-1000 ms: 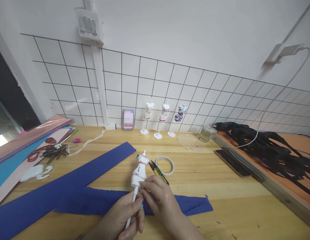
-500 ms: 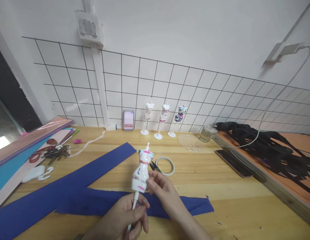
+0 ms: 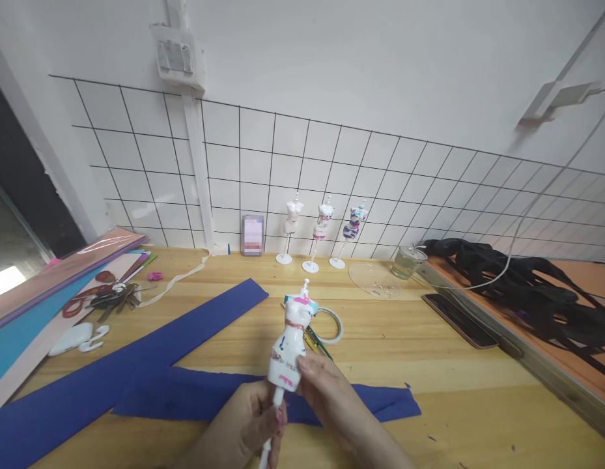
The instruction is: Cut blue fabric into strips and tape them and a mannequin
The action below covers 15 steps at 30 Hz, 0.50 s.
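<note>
A small white dress form (image 3: 287, 345) with pink, blue and teal patches is held up above the table, tilted a little to the right. Its thin white pole is in the grasp of my left hand (image 3: 256, 417), fingers wrapped round it. My right hand (image 3: 329, 391) grips the lower right side of the torso, thumb against its surface and other fingers partly hidden behind. Behind the form lie a roll of white tape (image 3: 337, 333) and a slim dark tool (image 3: 319, 342), partly covered. A strip of blue cloth (image 3: 185, 394) lies under both hands.
Three similar dress forms (image 3: 322, 225) stand by the wall grid. Another blue strip (image 3: 209, 319), keys (image 3: 114, 296), white earphones (image 3: 75, 339) and coloured sheets (image 3: 62, 280) lie left. Rightward are a glass (image 3: 406, 262), a phone (image 3: 456, 319) and black straps (image 3: 517, 280).
The dress form has shifted right and leans more to the right, both hands moving with it. My right fingers now press on its torso. The view has shifted slightly.
</note>
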### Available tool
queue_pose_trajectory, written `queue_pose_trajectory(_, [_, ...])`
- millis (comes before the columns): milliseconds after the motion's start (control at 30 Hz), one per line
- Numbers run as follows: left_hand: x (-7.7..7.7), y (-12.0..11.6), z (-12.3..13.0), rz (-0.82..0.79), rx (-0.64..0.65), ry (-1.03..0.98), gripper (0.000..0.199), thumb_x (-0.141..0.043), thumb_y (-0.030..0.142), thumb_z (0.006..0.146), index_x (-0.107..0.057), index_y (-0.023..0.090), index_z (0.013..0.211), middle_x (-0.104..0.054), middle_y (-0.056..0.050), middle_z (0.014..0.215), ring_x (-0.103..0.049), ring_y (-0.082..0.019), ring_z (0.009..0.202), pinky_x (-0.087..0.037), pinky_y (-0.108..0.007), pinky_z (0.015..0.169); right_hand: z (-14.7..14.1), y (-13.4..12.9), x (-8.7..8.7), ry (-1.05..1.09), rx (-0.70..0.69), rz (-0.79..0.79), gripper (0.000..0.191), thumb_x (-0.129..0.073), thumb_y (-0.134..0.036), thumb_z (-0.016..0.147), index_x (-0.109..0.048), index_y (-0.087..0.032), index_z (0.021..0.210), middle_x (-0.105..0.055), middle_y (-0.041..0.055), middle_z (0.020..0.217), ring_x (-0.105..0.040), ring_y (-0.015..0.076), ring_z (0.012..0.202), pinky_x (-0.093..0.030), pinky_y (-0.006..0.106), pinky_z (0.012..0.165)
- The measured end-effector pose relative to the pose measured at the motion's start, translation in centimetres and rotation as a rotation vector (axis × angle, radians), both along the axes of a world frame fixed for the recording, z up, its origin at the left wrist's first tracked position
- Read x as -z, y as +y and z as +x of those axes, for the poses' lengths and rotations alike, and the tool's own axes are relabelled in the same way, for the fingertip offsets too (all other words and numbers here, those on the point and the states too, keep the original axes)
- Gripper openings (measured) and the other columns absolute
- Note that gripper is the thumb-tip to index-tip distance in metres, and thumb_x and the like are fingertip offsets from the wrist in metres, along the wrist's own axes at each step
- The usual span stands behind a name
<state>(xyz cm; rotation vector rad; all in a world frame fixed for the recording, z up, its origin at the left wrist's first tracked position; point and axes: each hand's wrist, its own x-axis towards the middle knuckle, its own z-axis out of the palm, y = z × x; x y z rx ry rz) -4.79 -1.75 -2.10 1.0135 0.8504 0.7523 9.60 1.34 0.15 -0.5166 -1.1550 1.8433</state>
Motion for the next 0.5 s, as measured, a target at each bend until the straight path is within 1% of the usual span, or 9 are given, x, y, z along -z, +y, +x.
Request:
queue_pose_trajectory(67, [-0.5,0.0,0.1,-0.084,-0.066,-0.107,0.062,-0.056,0.074,0.049,-0.053,0.016,0.069,-0.051,0.003,0.052,-0.047,-0.008,0.040,-0.038,-0.020,0.038,0.0,0.1,-0.1,0.015,0.033,-0.014,0.031,-0.054,-0.044,0.080,-0.062,-0.013,0.081,-0.056,0.0051,0.068,-0.052,0.0153,0.061,-0.042,0.029,0.062])
queue_pose_trajectory(133, [-1.0,0.0,0.1,-0.180,-0.124,-0.142,0.055,-0.058,0.067,0.058,-0.056,0.015,0.073,-0.053,0.002,0.060,-0.050,-0.008,0.046,-0.041,-0.020,0.043,0.0,0.1,-0.2,0.018,0.029,-0.024,0.033,-0.055,-0.045,0.079,-0.062,-0.013,0.080,-0.057,0.0060,0.068,-0.051,0.0149,0.059,-0.042,0.028,0.058])
queue_pose_trajectory(167, [-1.3,0.0,0.1,-0.209,-0.126,-0.146,0.049,-0.061,0.061,0.061,-0.057,0.014,0.074,-0.053,0.001,0.061,-0.050,-0.007,0.047,-0.040,-0.019,0.044,0.0,0.1,-0.2,0.023,0.019,-0.032,0.033,-0.055,-0.045,0.078,-0.063,-0.013,0.081,-0.058,0.0065,0.069,-0.051,0.0148,0.058,-0.042,0.028,0.057])
queue_pose_trajectory(200, [-1.4,0.1,0.0,-0.224,-0.112,-0.144,0.044,-0.067,0.054,0.061,-0.058,0.013,0.074,-0.053,0.002,0.060,-0.049,-0.006,0.047,-0.039,-0.018,0.044,0.1,0.2,-0.3,0.037,0.019,-0.046,0.033,-0.056,-0.045,0.078,-0.063,-0.013,0.082,-0.058,0.0071,0.071,-0.052,0.0151,0.059,-0.043,0.028,0.057])
queue_pose_trajectory(267, [-1.3,0.3,-0.2,-0.220,-0.075,-0.120,0.037,-0.076,0.041,0.057,-0.059,0.013,0.073,-0.053,0.003,0.058,-0.049,-0.005,0.048,-0.039,-0.017,0.047,0.3,0.3,-0.3,0.082,0.060,-0.099,0.032,-0.057,-0.043,0.077,-0.063,-0.013,0.088,-0.061,0.0085,0.080,-0.056,0.0170,0.067,-0.045,0.031,0.064])
queue_pose_trajectory(300, [-1.2,0.4,-0.2,-0.205,-0.064,-0.097,0.035,-0.078,0.038,0.055,-0.059,0.012,0.071,-0.054,0.004,0.056,-0.049,-0.005,0.048,-0.039,-0.016,0.048,0.4,0.3,-0.4,0.104,0.090,-0.133,0.032,-0.058,-0.042,0.077,-0.062,-0.014,0.091,-0.061,0.0087,0.085,-0.057,0.0179,0.072,-0.045,0.033,0.069])
queue_pose_trajectory(367, [-0.7,0.7,-0.3,-0.180,-0.049,-0.038,0.036,-0.076,0.041,0.055,-0.058,0.013,0.069,-0.056,0.004,0.052,-0.050,-0.005,0.044,-0.039,-0.017,0.045,0.7,0.6,-0.3,0.123,0.123,-0.188,0.033,-0.057,-0.041,0.078,-0.060,-0.014,0.096,-0.062,0.0080,0.089,-0.059,0.0186,0.076,-0.044,0.035,0.076])
queue_pose_trajectory(400, [-0.5,0.8,-0.3,-0.171,-0.049,-0.010,0.037,-0.073,0.044,0.057,-0.058,0.013,0.069,-0.056,0.004,0.050,-0.051,-0.006,0.041,-0.039,-0.017,0.042,0.9,0.8,-0.3,0.121,0.126,-0.206,0.035,-0.055,-0.043,0.078,-0.059,-0.014,0.098,-0.062,0.0075,0.086,-0.059,0.0185,0.075,-0.044,0.035,0.076])
queue_pose_trajectory(500, [-0.4,0.9,-0.2,-0.168,-0.042,0.031,0.040,-0.064,0.053,0.063,-0.056,0.015,0.073,-0.054,0.005,0.044,-0.048,-0.008,0.031,-0.031,-0.016,0.030,1.3,1.3,0.1,0.105,0.113,-0.256,0.040,-0.048,-0.050,0.080,-0.056,-0.015,0.096,-0.059,0.0039,0.069,-0.056,0.0162,0.061,-0.045,0.033,0.066])
